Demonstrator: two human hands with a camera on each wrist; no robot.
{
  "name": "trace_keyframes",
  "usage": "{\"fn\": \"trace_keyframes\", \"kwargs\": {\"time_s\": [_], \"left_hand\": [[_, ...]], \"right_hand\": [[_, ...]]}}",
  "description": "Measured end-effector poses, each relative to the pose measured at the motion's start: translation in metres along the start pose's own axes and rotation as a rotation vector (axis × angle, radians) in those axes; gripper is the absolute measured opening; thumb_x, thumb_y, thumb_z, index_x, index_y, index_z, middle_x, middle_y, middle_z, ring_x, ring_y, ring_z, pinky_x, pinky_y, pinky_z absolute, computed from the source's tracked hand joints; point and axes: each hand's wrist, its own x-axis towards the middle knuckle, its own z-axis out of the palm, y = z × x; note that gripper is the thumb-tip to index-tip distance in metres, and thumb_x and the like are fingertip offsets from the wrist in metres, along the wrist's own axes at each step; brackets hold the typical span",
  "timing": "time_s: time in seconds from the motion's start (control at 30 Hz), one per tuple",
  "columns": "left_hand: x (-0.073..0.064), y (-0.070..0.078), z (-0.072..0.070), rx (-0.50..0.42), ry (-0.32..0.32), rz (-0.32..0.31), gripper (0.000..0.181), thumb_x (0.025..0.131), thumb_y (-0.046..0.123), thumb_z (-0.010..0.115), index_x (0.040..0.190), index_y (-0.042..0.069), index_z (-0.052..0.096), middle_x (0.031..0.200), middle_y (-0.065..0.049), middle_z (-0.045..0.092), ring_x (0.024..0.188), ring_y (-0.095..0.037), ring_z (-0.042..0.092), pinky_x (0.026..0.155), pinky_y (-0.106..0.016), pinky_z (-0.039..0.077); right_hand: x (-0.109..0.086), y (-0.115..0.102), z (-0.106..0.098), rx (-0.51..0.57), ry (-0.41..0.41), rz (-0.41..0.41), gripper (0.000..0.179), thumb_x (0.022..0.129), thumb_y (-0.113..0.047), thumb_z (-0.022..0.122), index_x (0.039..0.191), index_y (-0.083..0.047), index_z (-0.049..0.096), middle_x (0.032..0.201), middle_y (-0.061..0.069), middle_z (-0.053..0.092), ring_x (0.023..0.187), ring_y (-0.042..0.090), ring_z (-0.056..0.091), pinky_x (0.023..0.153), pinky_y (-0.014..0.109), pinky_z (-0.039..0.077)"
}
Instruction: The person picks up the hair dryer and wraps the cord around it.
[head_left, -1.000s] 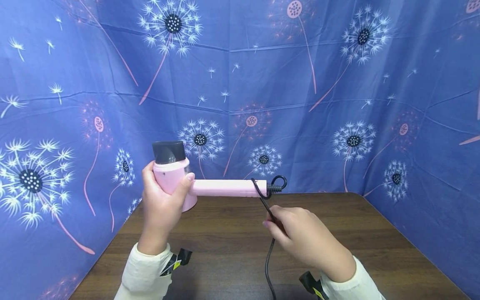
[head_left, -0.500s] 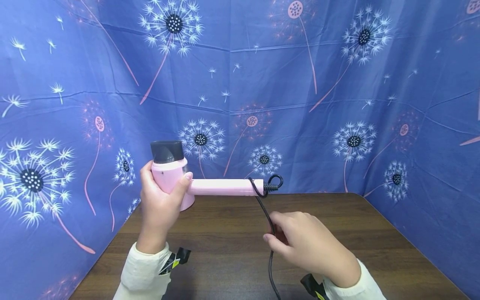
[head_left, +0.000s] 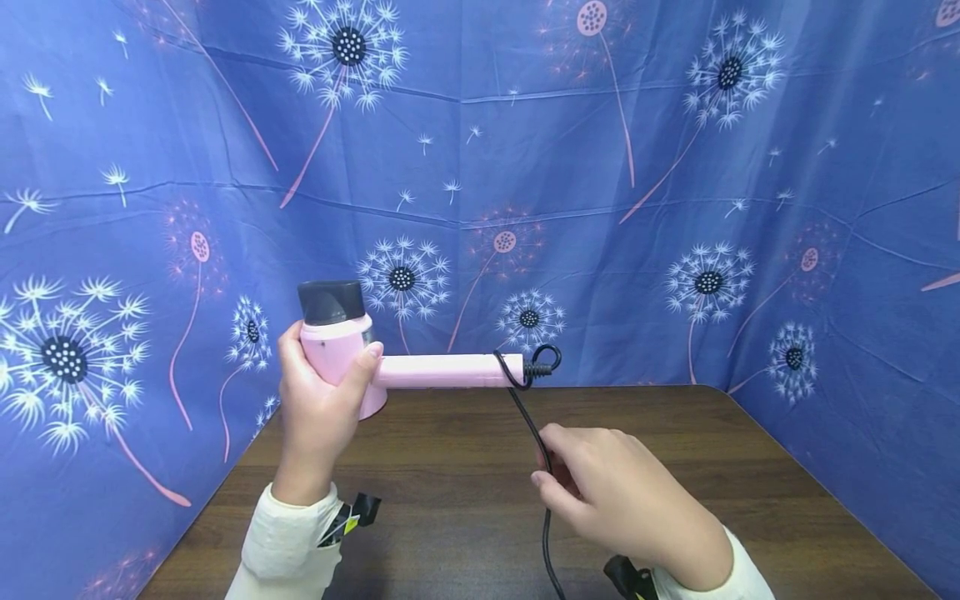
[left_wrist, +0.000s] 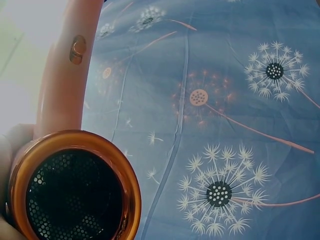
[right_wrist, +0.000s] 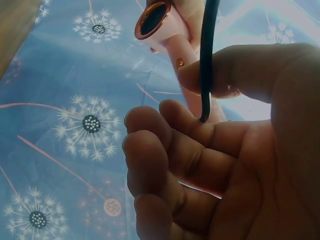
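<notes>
The surface below was a table [head_left: 450, 500] with a dark brown, wood-patterned top, its grain running sideways in lighter and darker streaks. In the head view the far edge went nearly straight across, partly hidden toward the left; from the far right corner a side edge slanted down to the lower right, and the opposite edge slanted to the lower left. The near edge fell outside the view. A darker, shadowy patch showed low on the left of the top. Whether the black cord [head_left: 546, 533] touched the wood near the bottom could not be told
</notes>
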Motion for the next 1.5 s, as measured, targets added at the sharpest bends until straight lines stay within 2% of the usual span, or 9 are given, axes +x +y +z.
{"fn": "trace_keyframes", "kwargs": {"time_s": [0.37, 0.8, 1.07, 1.3, 1.43, 1.5], "left_hand": [[-0.0009, -0.0004, 0.0010, 0.053, 0.001, 0.002, 0.080, 0.082, 0.034, 0.088, 0.147, 0.020, 0.044, 0.105, -0.003, 0.066, 0.086, -0.018, 0.062, 0.072, -0.026, 0.051], [-0.0031, 0.0003, 0.0035, 0.147, 0.007, 0.044, 0.087, 0.078, 0.039, 0.090, 0.147, 0.016, 0.043, 0.104, -0.007, 0.068, 0.083, -0.018, 0.062, 0.071, -0.036, 0.050], [-0.0041, -0.0025, 0.0047, 0.151, -0.006, 0.085, 0.087, 0.076, 0.035, 0.092, 0.145, 0.012, 0.044, 0.103, -0.009, 0.067, 0.082, -0.018, 0.061, 0.069, -0.029, 0.049], [-0.0047, -0.0020, 0.0048, 0.173, -0.015, 0.088, 0.089, 0.075, 0.035, 0.093, 0.146, 0.012, 0.044, 0.102, -0.009, 0.066, 0.081, -0.018, 0.061, 0.068, -0.031, 0.050], [-0.0050, -0.0006, 0.0053, 0.183, -0.022, 0.084, 0.089, 0.074, 0.034, 0.093, 0.146, 0.012, 0.045, 0.102, -0.009, 0.067, 0.080, -0.019, 0.061, 0.069, -0.035, 0.052], [-0.0049, 0.0001, 0.0055, 0.184, -0.029, 0.086, 0.089, 0.074, 0.034, 0.093, 0.146, 0.012, 0.045, 0.103, -0.009, 0.067, 0.081, -0.019, 0.061, 0.069, -0.037, 0.052]], "right_hand": [[-0.0008, -0.0046, -0.0036, 0.008, 0.058, -0.078, 0.035, 0.093, -0.024, 0.072, 0.077, -0.033, 0.042, 0.065, -0.025, 0.030, 0.053, -0.010, 0.029, 0.047, 0.015, 0.025], [-0.0011, -0.0050, -0.0059, -0.036, 0.174, -0.200, 0.023, 0.092, -0.020, 0.070, 0.085, -0.028, 0.049, 0.071, -0.023, 0.032, 0.059, -0.008, 0.031, 0.053, 0.010, 0.026], [-0.0013, -0.0034, -0.0086, -0.036, 0.208, -0.223, 0.014, 0.091, -0.018, 0.071, 0.093, -0.024, 0.058, 0.074, -0.022, 0.038, 0.062, -0.007, 0.035, 0.056, 0.012, 0.032], [0.0007, -0.0025, -0.0091, -0.028, 0.230, -0.245, 0.010, 0.095, -0.016, 0.070, 0.099, -0.021, 0.062, 0.075, -0.022, 0.042, 0.063, -0.007, 0.037, 0.057, 0.013, 0.035], [0.0007, -0.0019, -0.0091, -0.031, 0.240, -0.255, 0.001, 0.102, -0.018, 0.062, 0.102, -0.018, 0.063, 0.075, -0.020, 0.044, 0.063, -0.007, 0.038, 0.056, 0.013, 0.036], [0.0001, -0.0014, -0.0093, -0.026, 0.237, -0.250, 0.006, 0.105, -0.019, 0.058, 0.103, -0.017, 0.063, 0.076, -0.020, 0.045, 0.063, -0.007, 0.039, 0.056, 0.013, 0.037]]}}
